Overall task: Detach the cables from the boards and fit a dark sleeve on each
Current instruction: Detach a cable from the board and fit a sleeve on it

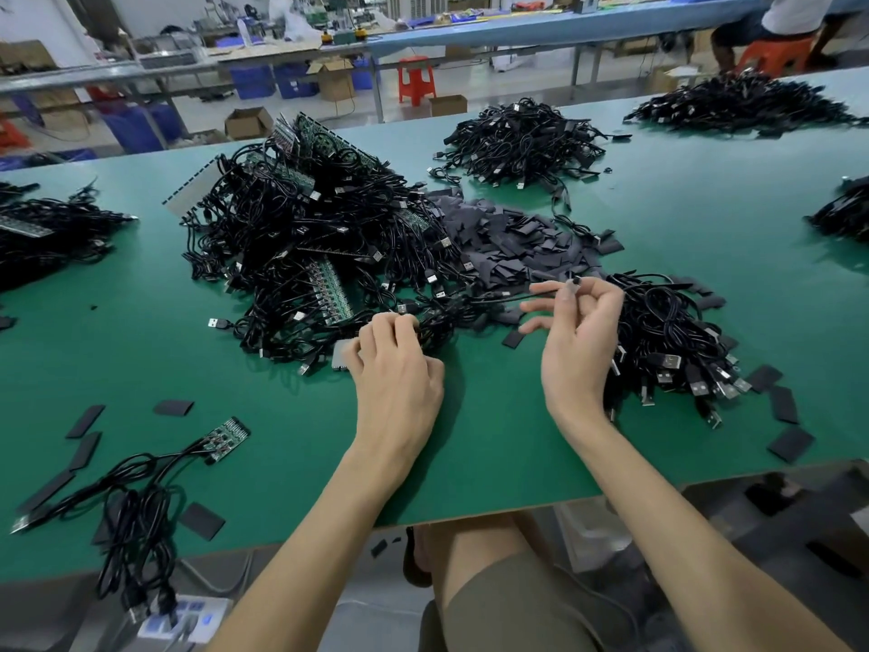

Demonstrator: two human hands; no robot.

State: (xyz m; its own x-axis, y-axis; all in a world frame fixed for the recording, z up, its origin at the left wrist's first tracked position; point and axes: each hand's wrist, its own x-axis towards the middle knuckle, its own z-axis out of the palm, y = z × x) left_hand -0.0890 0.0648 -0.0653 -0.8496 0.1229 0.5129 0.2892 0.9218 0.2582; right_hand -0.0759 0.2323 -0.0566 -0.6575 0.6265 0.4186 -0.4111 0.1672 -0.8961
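Currently board [339,362] in L [399,374], cable [505,297] R [580,341].

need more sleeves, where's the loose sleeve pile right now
Head view: the sleeve pile lies in the middle of the table, just beyond the right hand, with the big tangle of boards and cables on its left.

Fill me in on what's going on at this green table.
A person is working through cables at the green table. The right hand pinches the end of a black cable, just in front of the pile of dark sleeves. The left hand grips a pale board at the edge of the cable tangle.
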